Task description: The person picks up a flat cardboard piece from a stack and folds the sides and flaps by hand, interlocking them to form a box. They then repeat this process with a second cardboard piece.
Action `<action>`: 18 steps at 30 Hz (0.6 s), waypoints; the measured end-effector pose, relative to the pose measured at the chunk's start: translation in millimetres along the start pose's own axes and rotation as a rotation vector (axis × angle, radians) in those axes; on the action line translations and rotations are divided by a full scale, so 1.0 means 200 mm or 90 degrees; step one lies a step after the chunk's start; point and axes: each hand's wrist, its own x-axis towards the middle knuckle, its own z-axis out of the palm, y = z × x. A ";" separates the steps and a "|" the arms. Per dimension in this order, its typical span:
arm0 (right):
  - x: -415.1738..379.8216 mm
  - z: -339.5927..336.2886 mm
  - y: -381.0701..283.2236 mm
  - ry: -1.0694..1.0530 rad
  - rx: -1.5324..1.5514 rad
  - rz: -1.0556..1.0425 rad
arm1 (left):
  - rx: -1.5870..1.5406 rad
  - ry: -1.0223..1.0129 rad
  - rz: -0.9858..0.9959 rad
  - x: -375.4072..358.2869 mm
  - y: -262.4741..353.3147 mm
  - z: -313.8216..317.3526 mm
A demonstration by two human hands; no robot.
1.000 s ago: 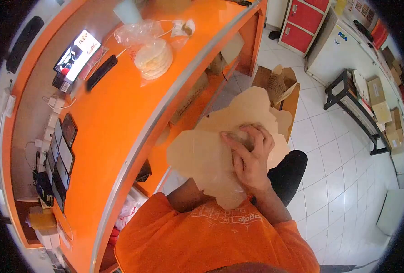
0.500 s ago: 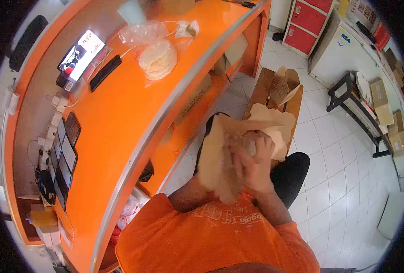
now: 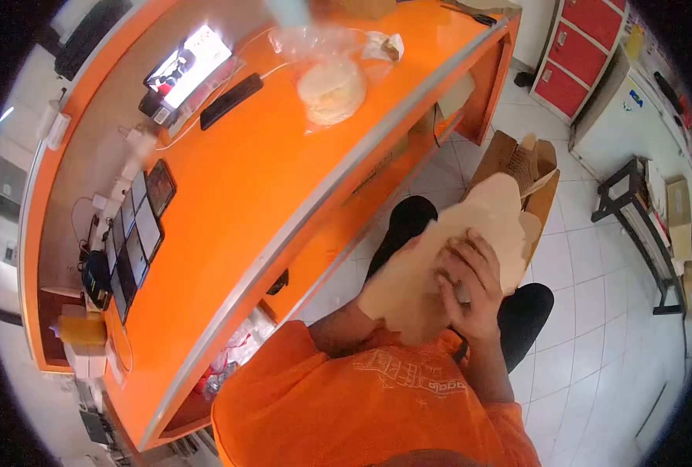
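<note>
Brown paper (image 3: 408,284), a wide sheet or stack with wavy edges, lies slanted over my lap. My left hand (image 3: 355,319) reaches beneath its near left side and holds it from below; the paper hides most of those fingers. On top of the paper, my right hand (image 3: 472,284) has its fingers bent and its thumb drawn in. Something small and pale shows between that thumb and the fingers, too blurred to name. More scalloped-edged brown paper (image 3: 529,226) sits just beyond, on a brown bench (image 3: 495,154).
An orange counter (image 3: 284,179) with a metal edge runs along my left. It bears a bag of pale round sheets (image 3: 332,92), several phones (image 3: 132,241) and a lit screen (image 3: 198,66). An opened cardboard piece (image 3: 523,165) lies on the bench. A black-framed rack (image 3: 634,226) stands right.
The brown paper has turned flatter and now lies across my left hand. My right hand has shifted slightly right and down on it. The view has swung, moving the counter rightward.
</note>
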 end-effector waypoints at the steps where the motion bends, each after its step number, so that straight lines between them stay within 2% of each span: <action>1: 0.02 0.01 -0.03 -0.016 -0.027 -0.005 | -0.012 0.005 -0.001 -0.01 0.00 0.01; 12: 0.05 0.04 -0.11 -0.068 -0.205 -0.010 | -0.042 0.062 0.008 -0.02 -0.03 0.08; 18: 0.06 0.06 -0.10 -0.049 -0.141 -0.017 | -0.023 0.112 0.013 -0.05 0.05 0.13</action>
